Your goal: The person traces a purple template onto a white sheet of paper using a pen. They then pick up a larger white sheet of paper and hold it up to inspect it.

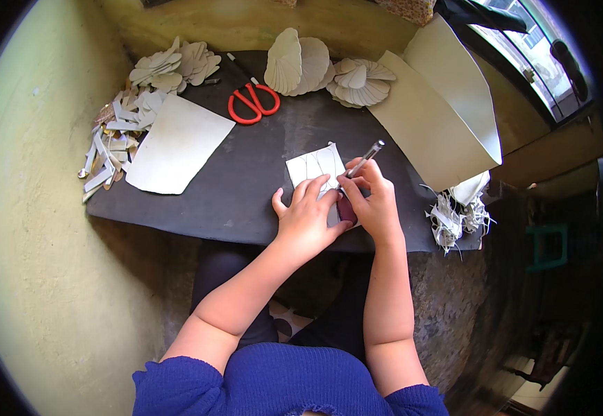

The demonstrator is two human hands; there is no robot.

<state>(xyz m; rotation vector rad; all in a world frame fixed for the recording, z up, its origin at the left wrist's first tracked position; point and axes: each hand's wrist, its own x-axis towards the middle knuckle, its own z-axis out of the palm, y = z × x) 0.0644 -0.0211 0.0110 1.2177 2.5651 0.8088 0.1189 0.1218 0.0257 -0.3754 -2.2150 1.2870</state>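
Note:
My right hand (378,204) is closed round a clear pen (369,155), its tip down at a small white card (303,168) near the table's front edge. Curved lines are drawn on the card. Spread over the card's lower part, my left hand (303,220) lies flat and presses on it. Between my two hands shows a dark reddish flat piece (346,211) on the card, touched by my left thumb and fingers; its full shape is hidden. The pen's point is covered by my fingers.
Red-handled scissors (246,111) lie at the back of the dark table (246,187). To the left are a white sheet (176,145) and a heap of paper offcuts (114,149). Fanned cut pieces (360,82) sit behind. A large bent sheet (433,118) and shredded scraps (447,222) are right.

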